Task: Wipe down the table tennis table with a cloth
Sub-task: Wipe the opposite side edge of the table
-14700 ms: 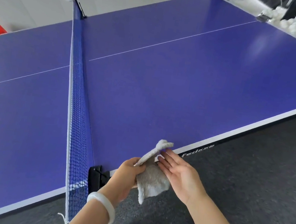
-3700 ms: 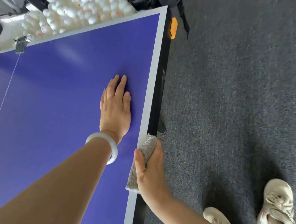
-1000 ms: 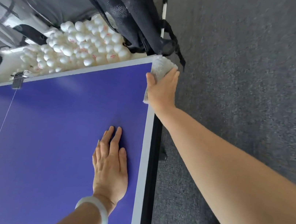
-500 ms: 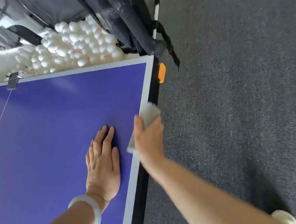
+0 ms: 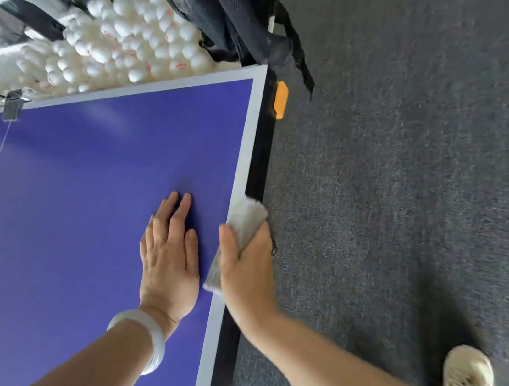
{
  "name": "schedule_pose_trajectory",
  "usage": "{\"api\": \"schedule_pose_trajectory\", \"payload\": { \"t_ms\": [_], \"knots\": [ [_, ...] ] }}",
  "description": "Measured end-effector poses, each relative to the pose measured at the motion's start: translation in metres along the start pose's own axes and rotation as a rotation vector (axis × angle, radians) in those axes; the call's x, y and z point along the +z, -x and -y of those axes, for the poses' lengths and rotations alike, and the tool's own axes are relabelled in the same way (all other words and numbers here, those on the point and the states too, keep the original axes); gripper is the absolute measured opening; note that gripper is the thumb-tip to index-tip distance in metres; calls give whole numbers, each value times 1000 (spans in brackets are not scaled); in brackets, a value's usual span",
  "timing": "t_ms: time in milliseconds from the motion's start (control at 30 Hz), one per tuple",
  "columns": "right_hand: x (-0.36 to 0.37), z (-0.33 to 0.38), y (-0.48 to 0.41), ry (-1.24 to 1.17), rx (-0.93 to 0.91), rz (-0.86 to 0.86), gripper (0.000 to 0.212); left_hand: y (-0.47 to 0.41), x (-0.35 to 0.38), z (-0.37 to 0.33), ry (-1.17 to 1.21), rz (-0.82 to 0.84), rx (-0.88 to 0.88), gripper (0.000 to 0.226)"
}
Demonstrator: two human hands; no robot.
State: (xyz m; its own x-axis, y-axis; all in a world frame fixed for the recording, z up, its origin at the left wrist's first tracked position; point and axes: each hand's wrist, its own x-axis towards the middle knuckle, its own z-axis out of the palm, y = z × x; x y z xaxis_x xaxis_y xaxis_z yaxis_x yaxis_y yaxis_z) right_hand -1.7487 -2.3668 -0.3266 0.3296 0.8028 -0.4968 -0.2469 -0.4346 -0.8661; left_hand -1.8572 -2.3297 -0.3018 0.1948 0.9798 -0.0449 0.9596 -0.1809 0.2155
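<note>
Two hands: left hand [image 5: 171, 256] spread on table [image 5: 80, 200], right hand [image 5: 248, 271] gripping cloth [image 5: 246, 218] at edge.

R hand [image 5: 246, 271] w/ cloth [image 5: 244, 221] has come back along the table [image 5: 80, 200] side edge, away from the orange tab [image 5: 280, 99]. 1 s ago it sat at the corner, right over the tab. 0.5 s ago it was a bit back from the tab. Now it's farther off, level w/ L hand [image 5: 170, 259], and the tab is uncovered. 14.7 s ago both hands held the cloth just off the edge, far from the tab. L hand now lies flat on the blue top.
</note>
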Motion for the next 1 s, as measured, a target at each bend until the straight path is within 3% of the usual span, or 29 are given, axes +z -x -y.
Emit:
{"api": "schedule_pose_trajectory", "payload": {
  "t_ms": [167,267,367,433,567,700,800,1000],
  "knots": [
    [-4,13,-25,59,94,43,67,-2,-2,0,-5,-3,12,54],
    [-7,48,-83,-74,162,-5,68,-2,-1,-2,-23,-12,6,53],
    [-13,65,-118,-135,114,-15,72,-3,0,2,-22,-22,11,52],
    [-15,53,-107,-172,57,5,68,-2,0,4,-8,-18,6,53],
    [-1,-9,-23,-262,24,48,35,0,-1,3,15,-16,6,54],
    [11,-51,53,-191,15,100,53,-1,0,4,37,-39,34,52],
    [10,-61,55,-192,17,158,41,-2,2,9,73,-42,41,52],
    [1,-55,49,-59,19,217,42,-2,1,14,244,-52,33,43]
  ]
}}
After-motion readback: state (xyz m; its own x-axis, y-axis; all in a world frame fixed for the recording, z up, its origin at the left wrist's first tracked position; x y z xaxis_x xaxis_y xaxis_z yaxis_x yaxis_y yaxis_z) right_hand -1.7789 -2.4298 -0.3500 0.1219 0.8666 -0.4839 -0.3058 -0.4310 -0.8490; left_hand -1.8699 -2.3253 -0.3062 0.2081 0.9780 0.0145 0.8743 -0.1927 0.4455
